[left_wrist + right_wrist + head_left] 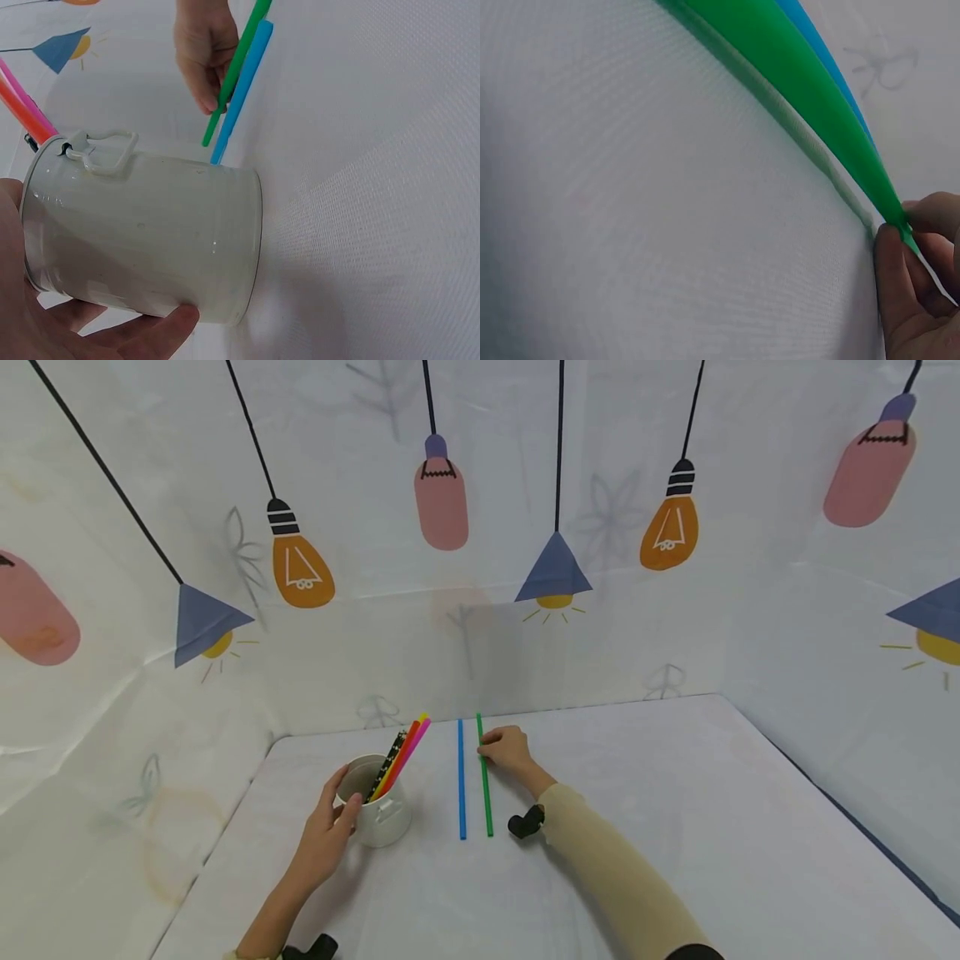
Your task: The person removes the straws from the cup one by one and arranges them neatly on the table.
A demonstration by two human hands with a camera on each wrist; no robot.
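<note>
A white cup [384, 827] with a small loop on its side stands on the table's left half. My left hand [327, 831] holds it, thumb and fingers spread round its wall, as the left wrist view also shows. Several straws lean out of the cup: a black patterned one [385, 767], a red one [406, 752], a pink one [414, 741] and a yellow one. My right hand [508, 750] pinches a green straw [486, 802] near its far end. Beside it, to the left, a blue straw [461, 781] lies roughly parallel on the table.
White cloth covers the table [637, 793]. Behind it and at both sides hang pale sheets printed with lamps and bulbs [670, 533]. A black wrist mount [527, 822] sits on the right sleeve, close to the tabletop.
</note>
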